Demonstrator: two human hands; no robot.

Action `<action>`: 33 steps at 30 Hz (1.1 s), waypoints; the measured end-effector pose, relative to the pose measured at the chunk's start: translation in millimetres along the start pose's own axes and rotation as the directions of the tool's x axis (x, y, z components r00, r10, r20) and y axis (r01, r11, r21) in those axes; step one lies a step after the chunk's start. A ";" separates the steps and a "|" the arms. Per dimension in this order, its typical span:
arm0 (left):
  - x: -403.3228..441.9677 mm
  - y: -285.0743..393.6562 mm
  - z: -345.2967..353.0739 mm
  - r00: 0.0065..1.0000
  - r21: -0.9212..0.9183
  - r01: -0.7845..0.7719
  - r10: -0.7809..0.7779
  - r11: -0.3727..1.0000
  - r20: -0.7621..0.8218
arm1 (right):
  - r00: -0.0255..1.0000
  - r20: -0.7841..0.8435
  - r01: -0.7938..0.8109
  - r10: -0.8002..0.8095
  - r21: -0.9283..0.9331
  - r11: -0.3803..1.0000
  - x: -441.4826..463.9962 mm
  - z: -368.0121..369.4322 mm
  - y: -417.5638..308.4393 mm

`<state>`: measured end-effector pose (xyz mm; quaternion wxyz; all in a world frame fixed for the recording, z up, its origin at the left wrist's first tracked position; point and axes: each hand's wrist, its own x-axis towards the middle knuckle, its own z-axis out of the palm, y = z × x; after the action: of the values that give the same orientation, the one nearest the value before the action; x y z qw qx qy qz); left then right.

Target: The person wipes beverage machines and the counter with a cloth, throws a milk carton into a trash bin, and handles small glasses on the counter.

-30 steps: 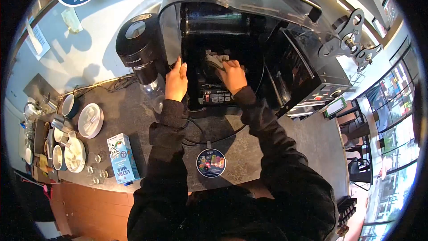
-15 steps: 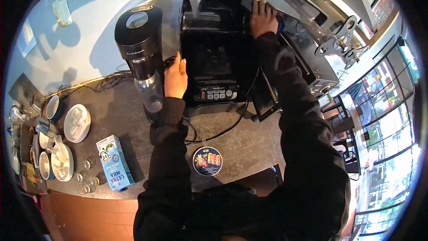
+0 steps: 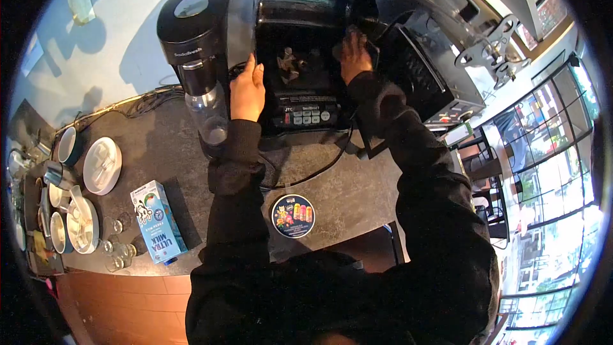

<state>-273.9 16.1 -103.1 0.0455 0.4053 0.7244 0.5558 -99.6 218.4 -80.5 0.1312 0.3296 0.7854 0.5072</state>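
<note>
A black blender base (image 3: 306, 115) with a row of buttons stands against the wall, a tall black sound enclosure (image 3: 297, 10) rising around its back and sides. My left hand (image 3: 248, 91) holds the left wall of this enclosure, fingers pointing up along its edge. Inside the right part, my right hand (image 3: 355, 58) reaches down over the base; its fingers are blurred, and a dark patch beside them cannot be made out. Left of my left hand stands a black soda maker (image 3: 195, 32) with a clear bottle (image 3: 209, 115) attached.
A milk carton (image 3: 158, 222) and a round printed disc (image 3: 293, 215) lie on the counter (image 3: 319, 182). Several bowls (image 3: 102, 165) and small glass jars (image 3: 118, 254) sit at the left. A black oven-like appliance (image 3: 440, 77) stands at the right. A cord crosses the counter.
My right hand has moved from the enclosure's upper right wall down and left, toward the base. My left hand stays at the left wall. The view has shifted slightly.
</note>
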 end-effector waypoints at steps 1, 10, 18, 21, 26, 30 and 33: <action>0.4 -3.6 2.5 0.998 0.001 -0.048 0.048 0.999 -0.043 | 0.952 -0.205 -0.175 0.228 0.250 0.953 28.8 94.1 -44.1; 2.5 -2.3 -1.0 0.999 -0.010 -0.032 0.032 0.999 0.009 | 0.990 -0.106 0.115 -0.089 0.268 0.957 -104.4 -7.5 -43.2; 3.1 -4.5 -1.4 0.995 0.014 -0.090 0.090 0.996 -0.029 | 0.983 -0.143 0.018 0.118 0.706 0.708 -155.9 10.2 -69.6; 2.4 -4.4 -1.1 0.994 -0.007 -0.103 0.103 0.995 -0.033 | 0.755 -0.017 -0.230 0.656 0.930 0.288 -156.5 -0.1 -98.4; 3.5 -7.5 -0.9 0.991 0.031 -0.132 0.133 0.991 -0.020 | 0.566 0.166 -0.377 0.808 0.923 0.075 -131.0 -53.8 -186.9; 5.3 -4.3 -6.0 0.997 0.045 -0.046 0.043 0.998 0.069 | 0.756 -0.143 -0.015 0.639 0.972 0.235 -142.9 -67.3 -190.8; 4.0 -1.8 -8.1 0.996 -0.033 -0.044 0.046 0.998 0.075 | 0.698 -0.171 0.165 0.696 0.983 0.075 -146.1 -52.9 -169.2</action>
<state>-281.7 12.2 -100.1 0.0667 0.4415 0.7040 0.5523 -84.0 40.3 -224.8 -0.4916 0.2918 0.8194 -0.0420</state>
